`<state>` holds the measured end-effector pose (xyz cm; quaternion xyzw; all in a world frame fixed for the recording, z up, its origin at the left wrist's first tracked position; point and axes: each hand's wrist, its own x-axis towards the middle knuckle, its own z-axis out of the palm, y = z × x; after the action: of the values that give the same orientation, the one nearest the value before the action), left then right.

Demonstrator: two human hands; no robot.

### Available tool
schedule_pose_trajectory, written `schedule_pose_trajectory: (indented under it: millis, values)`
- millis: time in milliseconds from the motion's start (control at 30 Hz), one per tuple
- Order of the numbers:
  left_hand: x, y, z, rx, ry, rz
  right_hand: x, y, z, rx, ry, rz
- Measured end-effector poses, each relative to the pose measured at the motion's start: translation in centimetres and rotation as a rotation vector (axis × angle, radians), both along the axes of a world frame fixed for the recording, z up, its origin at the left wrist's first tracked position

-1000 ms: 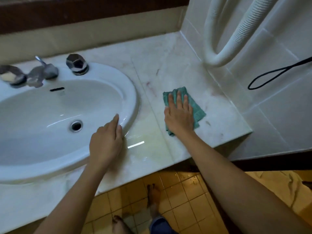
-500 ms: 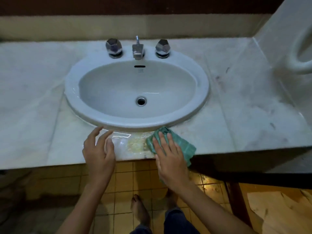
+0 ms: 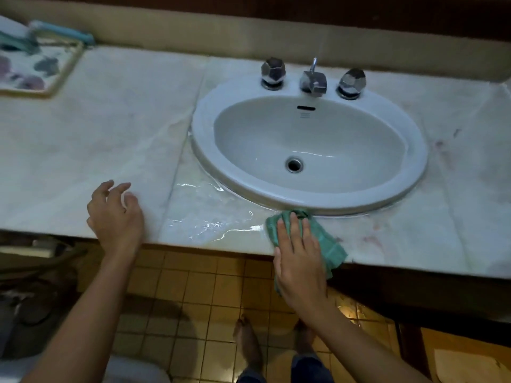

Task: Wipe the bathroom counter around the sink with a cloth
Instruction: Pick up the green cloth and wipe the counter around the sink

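**Front strip partly wiped**

The right hand point(image 3: 298, 261) lies flat, fingers straight, pressing the cloth point(image 3: 327, 240) onto the counter point(image 3: 96, 139) at its front edge, right against the sink point(image 3: 416, 172) rim. The left hand point(image 3: 116, 217) holds nothing, its fingers spread and loosely bent over the counter. A wet sheen point(image 3: 210, 219) lies between the hands, so that strip seems under way; the left stretch, the back and the reddish marks point(image 3: 439, 145) at right look undone. The cloth is green and crumpled — one end hangs off the edge.
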<state>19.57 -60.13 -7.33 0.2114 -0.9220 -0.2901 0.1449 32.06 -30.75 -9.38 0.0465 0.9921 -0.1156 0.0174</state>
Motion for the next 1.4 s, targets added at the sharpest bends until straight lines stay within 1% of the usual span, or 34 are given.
schedule_pose_trajectory:
  millis: [167, 267, 333, 400, 467, 533, 633, 700, 767, 833, 900, 933, 1000, 1033, 1100, 1200, 1267, 1333, 1400]
  values:
    - [-0.4, -2.8, -0.4, -0.062, -0.014, 0.022, -3.8, -6.6, 0.3, -0.088, -0.02, 0.346]
    - [-0.8, -4.7, -1.0, -0.074, -0.037, 0.033, -4.1, -4.9, 0.4, -0.061, -0.044, 0.658]
    - [-1.2, -5.8, -1.3, -0.081, -0.046, 0.023, -4.2, -1.9, 0.4, -0.075, -0.04, 0.771]
    - [-1.7, -6.5, -1.7, -0.109, -0.033, 0.017, -5.0, 0.0, 0.4, -0.103, -0.038, 0.717]
    - [-1.9, -6.8, -2.0, -0.137, -0.017, 0.037, -6.4, -0.9, 0.6, -0.076, -0.039, 0.611]
    - [-2.1, -6.7, -2.1, -0.15, -0.002, 0.06, -8.1, -4.1, 0.8, -0.029, -0.036, 0.524]
    - [-2.1, -6.8, -2.3, -0.156, 0.001, 0.07, -11.5, -10.5, 1.0, -0.036, -0.048, 0.405]
    - [-2.1, -7.1, -2.5, -0.152, 0.003, 0.068, -13.3, -14.3, 1.0, -0.037, -0.071, 0.378]
    - [-2.2, -7.2, -2.5, -0.124, 0.0, 0.075, -13.5, -16.7, 1.0, -0.036, -0.083, 0.477]
    - [-2.1, -7.3, -2.5, -0.101, -0.002, 0.08, -12.0, -16.5, 0.9, -0.007, -0.062, 0.675]
    - [-2.1, -7.4, -2.6, -0.084, 0.007, 0.077, -10.0, -13.8, 0.7, 0.054, -0.056, 0.874]
    - [-2.1, -7.3, -2.6, -0.077, 0.01, 0.076, -9.3, -12.0, 0.7, 0.067, -0.068, 0.937]
    - [-2.2, -7.3, -2.7, -0.07, 0.016, 0.089, -9.3, -8.9, 0.8, 0.052, -0.08, 0.964]
    - [-2.2, -7.2, -2.7, -0.068, 0.021, 0.101, -10.0, -8.3, 0.8, 0.038, -0.075, 0.925]
    - [-2.3, -7.1, -2.8, -0.07, 0.032, 0.115, -12.4, -9.3, 0.8, 0.023, -0.062, 0.764]
    - [-2.3, -7.2, -3.1, -0.1, 0.044, 0.112, -17.0, -14.6, 0.7, -0.012, -0.04, 0.461]
    - [-2.2, -7.3, -3.2, -0.104, 0.061, 0.109, -19.8, -18.7, 0.5, -0.04, -0.072, 0.338]
    - [-2.2, -7.3, -3.4, -0.102, 0.065, 0.106, -21.8, -22.0, 0.6, -0.055, -0.094, 0.34]
    - [-2.2, -7.4, -3.5, -0.093, 0.057, 0.109, -21.9, -23.6, 0.7, -0.045, -0.109, 0.449]
